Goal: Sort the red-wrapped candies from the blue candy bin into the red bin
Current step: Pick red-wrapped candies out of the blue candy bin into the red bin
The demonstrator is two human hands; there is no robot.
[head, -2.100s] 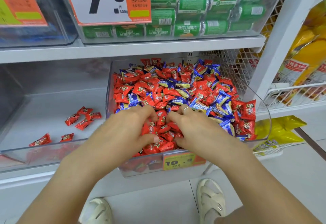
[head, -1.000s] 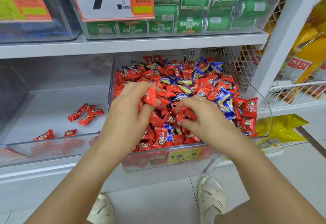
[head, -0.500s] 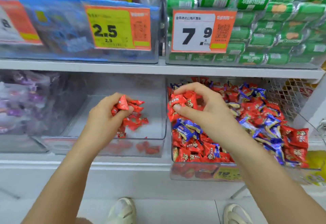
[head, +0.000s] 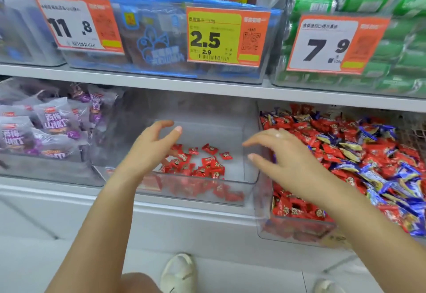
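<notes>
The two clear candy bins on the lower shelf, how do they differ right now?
The middle bin holds a thin scatter of red candies only, its floor mostly bare; the right bin is heaped full with red and blue candies mixed. The right bin also juts further forward. Both are clear plastic.

White lower shelf [head: 69, 191], three clear bins side by side: purple packets bin [head: 46, 170] left, red-candy bin [head: 196, 191] middle, mixed candy bin [head: 299, 230] right edge
</notes>
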